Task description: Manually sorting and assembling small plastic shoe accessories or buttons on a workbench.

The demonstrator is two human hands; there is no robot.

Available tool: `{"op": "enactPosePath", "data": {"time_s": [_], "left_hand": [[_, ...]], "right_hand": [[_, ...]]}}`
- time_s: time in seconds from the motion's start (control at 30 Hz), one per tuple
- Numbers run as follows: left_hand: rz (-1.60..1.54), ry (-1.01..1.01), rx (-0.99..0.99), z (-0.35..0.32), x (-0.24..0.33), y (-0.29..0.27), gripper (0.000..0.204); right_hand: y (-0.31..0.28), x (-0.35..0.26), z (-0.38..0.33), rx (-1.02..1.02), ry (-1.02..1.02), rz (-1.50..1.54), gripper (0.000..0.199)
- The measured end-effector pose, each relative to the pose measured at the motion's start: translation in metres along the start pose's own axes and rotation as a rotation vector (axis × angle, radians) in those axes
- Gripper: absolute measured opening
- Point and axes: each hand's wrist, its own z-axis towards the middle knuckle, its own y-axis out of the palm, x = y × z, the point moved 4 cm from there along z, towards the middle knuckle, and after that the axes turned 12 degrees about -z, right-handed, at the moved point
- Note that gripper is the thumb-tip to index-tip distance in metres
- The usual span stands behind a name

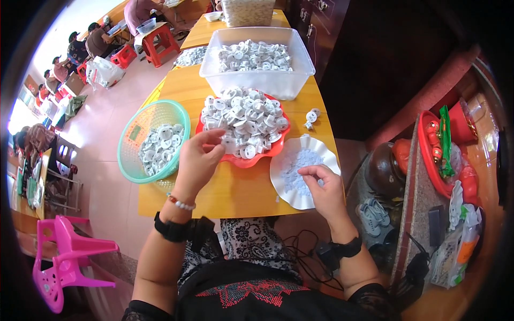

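Observation:
A red scalloped tray point(247, 160) in the middle of the table bears a heap of small round white plastic parts point(243, 115). At its left edge my left hand point(197, 156) has thumb and forefinger curled around one white part point(229, 144). To the right stands a white fluted plate point(331, 155) with many thin pale-blue pieces point(300, 166). Over this plate my right hand point(325, 190) is closed in a pinch; whatever lies between its fingertips is too small to make out. A mint-green mesh basket point(126, 152) on the left contains more white parts.
Behind the tray sits a clear plastic bin point(257, 83) of similar parts. Several loose parts point(311, 117) lie at the table's right side. A pink stool point(75, 251) stands on the floor at left. A cluttered stone-topped shelf point(423, 214) is at right. Other people sit far left.

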Motion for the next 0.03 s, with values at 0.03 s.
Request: {"op": "enactPosePath", "data": {"time_s": [0.03], "left_hand": [[-0.358, -0.118, -0.072, -0.0061, -0.0083, 0.0019, 0.035]], "right_hand": [[0.0013, -0.0036, -0.0019, 0.001, 0.029, 0.065, 0.014]]}}
